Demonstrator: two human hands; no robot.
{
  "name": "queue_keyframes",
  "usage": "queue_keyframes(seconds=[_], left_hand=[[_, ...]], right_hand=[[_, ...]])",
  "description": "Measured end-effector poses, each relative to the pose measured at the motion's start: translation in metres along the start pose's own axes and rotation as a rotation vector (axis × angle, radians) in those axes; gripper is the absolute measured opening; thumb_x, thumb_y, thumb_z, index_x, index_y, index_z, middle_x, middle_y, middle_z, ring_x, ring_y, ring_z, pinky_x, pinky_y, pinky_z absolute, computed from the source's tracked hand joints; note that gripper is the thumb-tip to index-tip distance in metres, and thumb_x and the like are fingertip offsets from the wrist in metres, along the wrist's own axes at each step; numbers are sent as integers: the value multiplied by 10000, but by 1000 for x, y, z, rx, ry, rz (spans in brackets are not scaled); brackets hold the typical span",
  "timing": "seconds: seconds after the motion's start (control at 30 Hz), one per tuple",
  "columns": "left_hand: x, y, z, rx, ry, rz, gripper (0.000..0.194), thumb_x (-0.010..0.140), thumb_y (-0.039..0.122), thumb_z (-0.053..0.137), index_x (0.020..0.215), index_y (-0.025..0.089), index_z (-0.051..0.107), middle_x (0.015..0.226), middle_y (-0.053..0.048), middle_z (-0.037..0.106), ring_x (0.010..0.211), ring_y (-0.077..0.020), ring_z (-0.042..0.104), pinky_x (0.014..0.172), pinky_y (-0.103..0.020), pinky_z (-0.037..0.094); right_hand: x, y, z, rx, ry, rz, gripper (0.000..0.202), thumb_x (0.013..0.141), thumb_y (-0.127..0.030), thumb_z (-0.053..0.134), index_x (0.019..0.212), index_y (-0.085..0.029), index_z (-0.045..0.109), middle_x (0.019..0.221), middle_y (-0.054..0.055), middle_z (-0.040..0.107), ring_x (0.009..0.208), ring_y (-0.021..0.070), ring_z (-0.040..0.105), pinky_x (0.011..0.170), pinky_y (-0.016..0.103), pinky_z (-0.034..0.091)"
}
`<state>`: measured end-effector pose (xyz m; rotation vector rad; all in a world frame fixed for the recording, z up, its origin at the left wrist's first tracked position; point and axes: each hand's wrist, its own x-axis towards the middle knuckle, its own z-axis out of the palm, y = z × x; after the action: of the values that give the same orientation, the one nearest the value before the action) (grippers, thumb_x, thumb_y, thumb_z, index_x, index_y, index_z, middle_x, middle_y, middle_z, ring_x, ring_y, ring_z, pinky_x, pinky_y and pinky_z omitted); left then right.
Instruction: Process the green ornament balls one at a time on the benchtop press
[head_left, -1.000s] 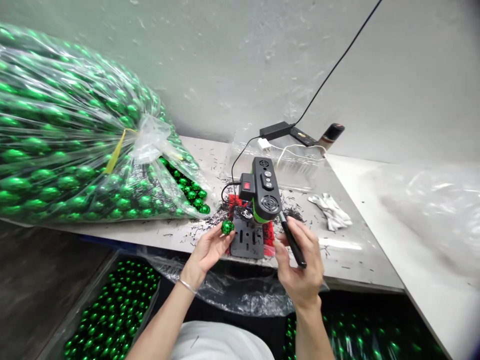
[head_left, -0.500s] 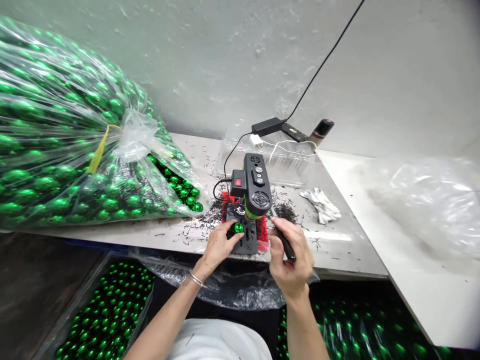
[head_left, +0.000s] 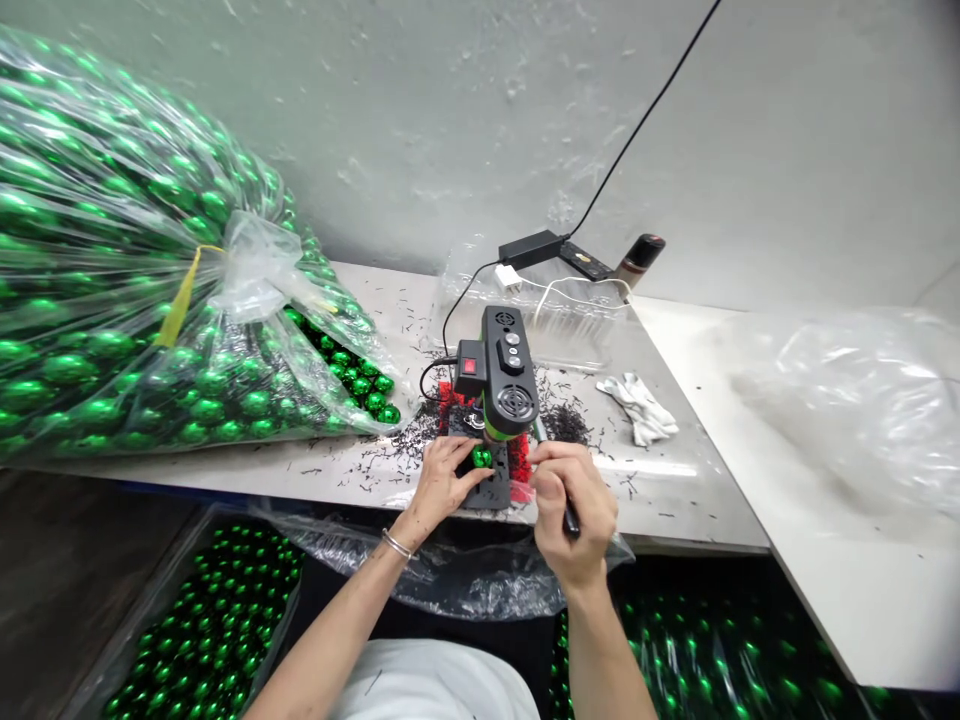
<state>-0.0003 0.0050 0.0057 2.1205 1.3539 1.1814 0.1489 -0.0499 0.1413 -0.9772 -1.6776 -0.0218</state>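
Between the thumb and fingers of my left hand (head_left: 444, 482) is a shiny green ball (head_left: 481, 457), just below the head of a small black machine (head_left: 511, 370). The ball is over the machine's dark slotted base plate (head_left: 491, 490). My right hand (head_left: 576, 505) is wrapped round the black handle (head_left: 571, 520) of a lever at the machine's right side. A red mat (head_left: 519, 462) shows beneath the base, with many small black shavings (head_left: 564, 424) scattered around it.
A big clear bag of green balls (head_left: 112, 300) fills the left of the table. White gloves (head_left: 639, 408) lie to the right, a plastic tray (head_left: 577, 335) and a power adapter (head_left: 531, 248) behind. Bagged green balls (head_left: 217, 620) stand below the table edge.
My left hand has moved the green ball slightly right, closer under the machine head. My right hand and the lever handle have shifted a little left and down. The view has shifted slightly.
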Motion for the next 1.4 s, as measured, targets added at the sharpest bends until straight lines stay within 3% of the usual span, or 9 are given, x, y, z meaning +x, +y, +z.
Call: queue_keyframes(seconds=[0.2,0.3,0.6,0.77,0.93,1.1,1.23,1.3,1.4], left_hand=[[-2,-2,1,-8,17,37,343,864,422,726,1117,191,709,1064,-102,727,1003,-262,644,901,-434,490],[-3,-3,2,-22,14,32,352,862,427,728,1123,192,706,1062,-102,725,1015,-265,641,916,-441,487],[-2,2,-1,-60,-43,-56,316,835,373,759,1107,217,721,1068,-94,733,1039,-275,637,967,-463,471],[-1,3,1,-83,-39,-74,342,819,366,778,1113,199,724,1081,-108,734,1055,-284,631,971,-482,478],[1,5,-1,-96,-40,-94,356,806,347,793,1124,200,725,1098,-112,733,1052,-285,631,986,-496,479],[-34,17,-16,-34,-28,-9,381,899,319,685,1260,201,653,1152,-132,701,1100,-289,615,984,-492,485],[-57,22,-36,56,-65,135,685,861,530,681,1429,192,500,1288,-180,628,1201,-337,565,1025,-525,451],[-46,15,-49,141,-24,121,715,882,575,624,1455,181,459,1355,-201,581,1254,-356,524,1040,-535,428],[-9,-8,-68,355,86,-56,402,998,373,479,1343,183,557,1303,-185,605,1222,-331,525,1020,-502,414]], right_hand=[[-32,24,28,13,125,-83,305,992,-181,345,709,-207,455,708,18,536,607,125,488,566,287,406],[-49,38,37,-27,124,-160,319,1005,-215,328,709,-209,448,710,20,537,606,127,465,594,304,421],[-68,52,49,-24,227,-131,320,1007,-225,312,714,-222,439,708,-4,540,597,128,518,709,362,495],[-68,53,47,-45,130,-175,298,992,-192,340,718,-221,453,707,-11,546,621,126,564,716,343,514],[-38,30,30,46,155,-79,315,973,-146,361,673,-211,433,692,2,520,603,121,520,595,296,449],[4,3,12,97,118,152,329,962,-127,436,644,-201,469,620,-10,507,576,115,517,542,278,386],[7,1,16,99,186,155,353,967,-132,442,622,-201,462,603,-13,507,554,111,503,532,280,368],[1,3,20,102,207,154,357,968,-133,436,618,-202,457,603,-13,504,564,115,509,532,280,362],[-6,4,23,109,206,150,356,966,-143,437,616,-205,459,606,-13,502,572,122,514,536,284,361]])
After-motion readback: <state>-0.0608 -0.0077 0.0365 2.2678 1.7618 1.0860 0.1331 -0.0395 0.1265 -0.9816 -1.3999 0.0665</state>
